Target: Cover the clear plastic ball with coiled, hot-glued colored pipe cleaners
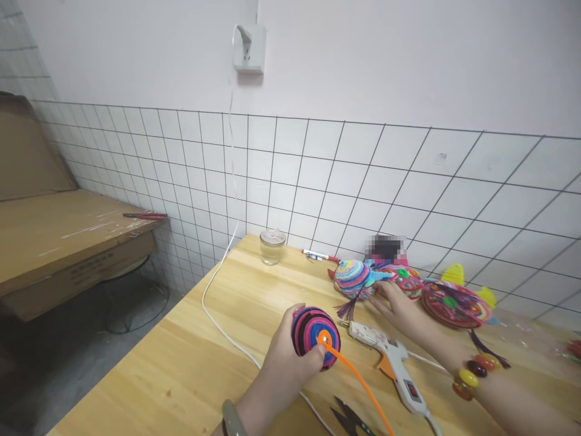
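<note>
My left hand (290, 357) grips a round ball (313, 327) wound in stripes of pink, blue and black, its thumb on an orange coil at the side. From that coil an orange strand (363, 384) trails down to the right. My right hand (393, 303) reaches over the table, fingers apart, beside a striped multicolour ball-shaped craft (353, 277) with a purple tassel; whether the fingertips touch it is unclear. Below that hand lies a white glue gun (394, 360). Dark scissors (349, 418) lie near the bottom edge.
A glass jar (271, 247) and a marker (318, 255) stand or lie toward the back. Colourful round crafts (456, 303) line the wall side. A white cord (218, 327) crosses the left edge of the table (181, 363). Another table (68, 236) holds red-handled pliers (145, 215).
</note>
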{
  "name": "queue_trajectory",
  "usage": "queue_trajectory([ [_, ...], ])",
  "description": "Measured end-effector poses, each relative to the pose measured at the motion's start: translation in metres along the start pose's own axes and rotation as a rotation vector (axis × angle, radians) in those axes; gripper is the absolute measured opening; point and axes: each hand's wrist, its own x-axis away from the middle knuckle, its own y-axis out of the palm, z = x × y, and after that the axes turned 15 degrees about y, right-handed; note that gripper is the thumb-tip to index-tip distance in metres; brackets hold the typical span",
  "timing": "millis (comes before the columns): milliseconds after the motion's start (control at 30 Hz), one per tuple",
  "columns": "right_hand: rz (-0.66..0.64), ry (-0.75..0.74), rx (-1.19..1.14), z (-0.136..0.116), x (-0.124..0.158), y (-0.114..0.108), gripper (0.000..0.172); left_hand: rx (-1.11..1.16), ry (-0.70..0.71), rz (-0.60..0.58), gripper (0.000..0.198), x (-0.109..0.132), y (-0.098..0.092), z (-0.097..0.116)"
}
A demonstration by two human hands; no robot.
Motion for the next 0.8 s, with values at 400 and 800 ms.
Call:
queue_trajectory([
  [400, 0.000, 0.021, 0.008, -0.009, 0.009, -0.006, 0.026, 0.020, 0.028, 0.005, 0.056, 0.000, -0.003, -0.005],
  [800, -0.057, 0.101, 0.021, -0.009, 0.018, -0.010, 0.027, 0.003, 0.021, 0.000, 0.054, 0.000, -0.001, -0.004],
])
